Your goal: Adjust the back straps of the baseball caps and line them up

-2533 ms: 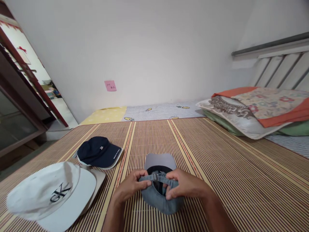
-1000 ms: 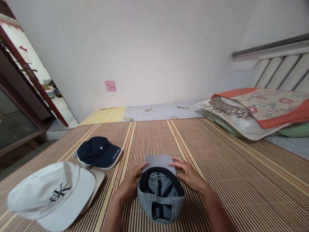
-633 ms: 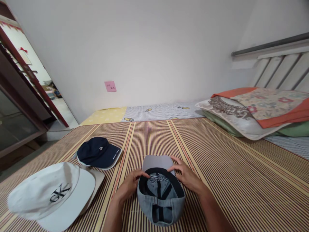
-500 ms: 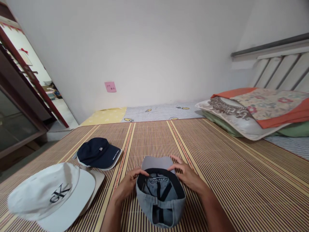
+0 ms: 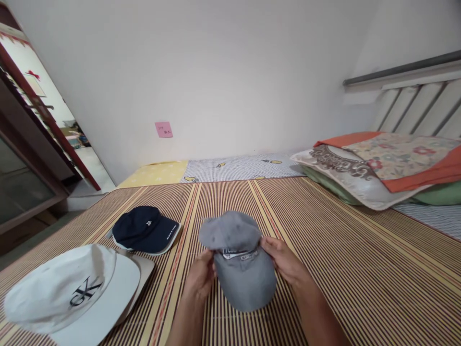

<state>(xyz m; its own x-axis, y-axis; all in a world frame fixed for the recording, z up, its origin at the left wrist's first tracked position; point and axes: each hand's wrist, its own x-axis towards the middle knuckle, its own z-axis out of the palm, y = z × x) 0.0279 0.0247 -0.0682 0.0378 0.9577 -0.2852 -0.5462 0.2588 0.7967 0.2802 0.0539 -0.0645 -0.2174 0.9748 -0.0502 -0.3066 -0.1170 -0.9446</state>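
Note:
A grey cap [image 5: 245, 278] is held between my two hands at the lower middle, its crown toward the wall and its brim toward me. My left hand [image 5: 201, 274] grips its left side where brim and crown meet. On the opposite side, my right hand [image 5: 283, 259] pinches the edge with thumb and fingers. A navy cap [image 5: 139, 226] with a small white logo lies to the left. Nearer to me on that side is a white cap [image 5: 65, 288] with black letters, overlapping a beige brim [image 5: 142, 276] beneath it.
A striped bamboo mat [image 5: 342, 278] covers the bed. Stacked pillows [image 5: 353, 173] with an orange-edged floral cloth [image 5: 414, 154] lie at the right by a white headboard [image 5: 421, 105]. A pink note [image 5: 163, 129] is on the wall; a doorway [image 5: 90, 158] stands at the left.
The grey cap has turned over: its open underside faced up before, and now its crown top and brim top show, with the brim pointing toward me. Both hands have closed on its sides.

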